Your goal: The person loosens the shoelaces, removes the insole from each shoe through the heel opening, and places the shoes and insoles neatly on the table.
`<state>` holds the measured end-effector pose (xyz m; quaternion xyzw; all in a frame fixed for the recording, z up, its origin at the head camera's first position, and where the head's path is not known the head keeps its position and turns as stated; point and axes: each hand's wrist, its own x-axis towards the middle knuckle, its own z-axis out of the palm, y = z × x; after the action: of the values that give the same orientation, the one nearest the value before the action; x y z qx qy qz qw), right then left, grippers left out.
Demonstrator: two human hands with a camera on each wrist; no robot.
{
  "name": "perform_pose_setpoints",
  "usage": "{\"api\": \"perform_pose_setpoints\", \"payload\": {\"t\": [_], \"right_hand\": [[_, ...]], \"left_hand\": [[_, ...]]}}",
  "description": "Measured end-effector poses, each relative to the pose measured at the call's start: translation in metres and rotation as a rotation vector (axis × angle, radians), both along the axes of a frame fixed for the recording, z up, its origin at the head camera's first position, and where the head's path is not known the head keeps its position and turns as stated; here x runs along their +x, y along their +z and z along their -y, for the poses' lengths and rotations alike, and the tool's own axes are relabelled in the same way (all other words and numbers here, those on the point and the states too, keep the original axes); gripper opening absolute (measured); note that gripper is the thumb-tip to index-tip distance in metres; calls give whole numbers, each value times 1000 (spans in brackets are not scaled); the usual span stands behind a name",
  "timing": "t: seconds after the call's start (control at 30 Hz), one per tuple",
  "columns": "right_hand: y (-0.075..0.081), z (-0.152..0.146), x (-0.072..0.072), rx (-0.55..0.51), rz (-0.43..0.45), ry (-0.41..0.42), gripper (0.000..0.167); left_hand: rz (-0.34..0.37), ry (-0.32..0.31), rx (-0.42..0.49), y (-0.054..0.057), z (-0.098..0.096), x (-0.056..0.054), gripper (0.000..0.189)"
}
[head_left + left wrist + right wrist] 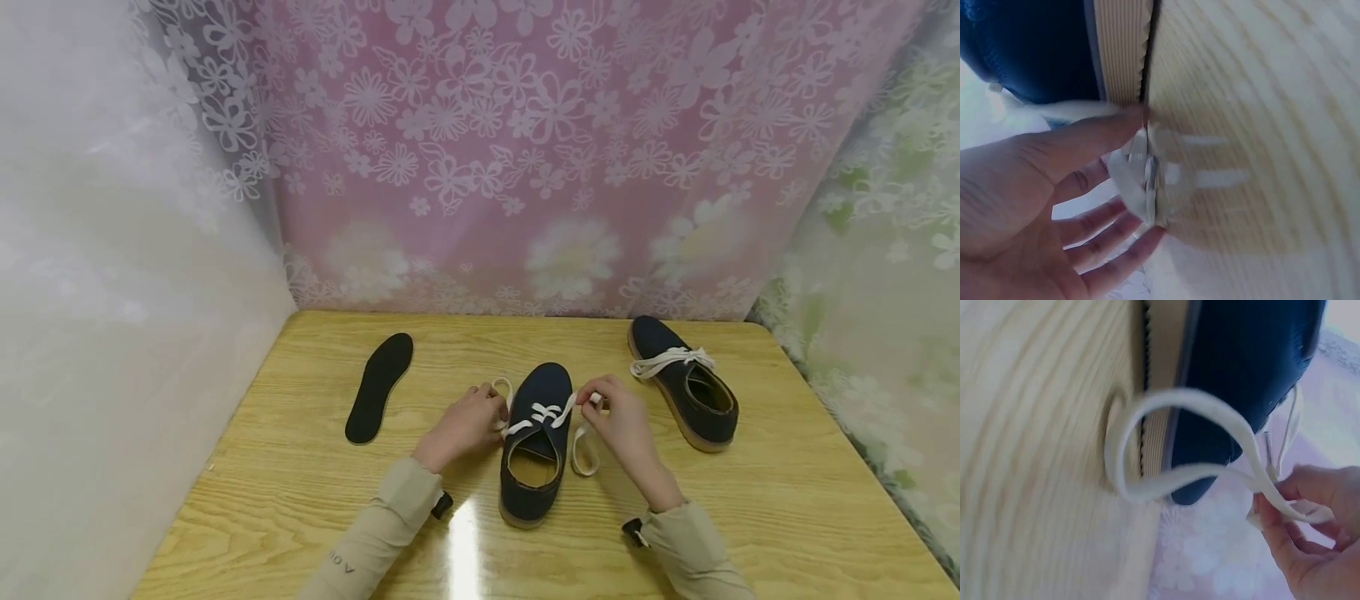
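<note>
The dark blue shoe (536, 442) sits in the middle of the desk (795, 500), with its toe at the far end, and its white lace (567, 410) looks only part done. The lace crosses over the top, but two long ends come out loose, one to the left and one to the right, and I can see no bow on it. The left hand (471, 421) has its grip bent round the left end, low down beside the shoe. The right hand (621, 421) has its grip pinched on the right end, and a big loop of it droops by the shoe's right side. I think some lacing is done and the tying is not (the other shoe (678, 400), over at the far right, has a second lace (663, 360) that looks tied up). A black insole (378, 390) lies flat on the left, not in a shoe
</note>
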<state>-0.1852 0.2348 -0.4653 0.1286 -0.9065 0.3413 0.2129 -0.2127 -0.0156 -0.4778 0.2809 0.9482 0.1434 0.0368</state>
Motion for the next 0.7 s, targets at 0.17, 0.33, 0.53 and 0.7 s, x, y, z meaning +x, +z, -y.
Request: {"api": "perform_pose_setpoints", "payload": {"t": [0.17,0.33,0.53,0.7], "right_hand": [[2,0,2,-115,102,-37,18],[0,2,8,-96,181,-51,18],[-7,12,24,17,112,-52,25],[-6,24,43,52,122,-23,29]], "left_hand": [[-82,21,44,-5,-1,-4,15],[-55,96,244,-4,0,-3,13],[-3,195,405,4,-11,18,12],[10,194,436,3,-15,38,22]]}}
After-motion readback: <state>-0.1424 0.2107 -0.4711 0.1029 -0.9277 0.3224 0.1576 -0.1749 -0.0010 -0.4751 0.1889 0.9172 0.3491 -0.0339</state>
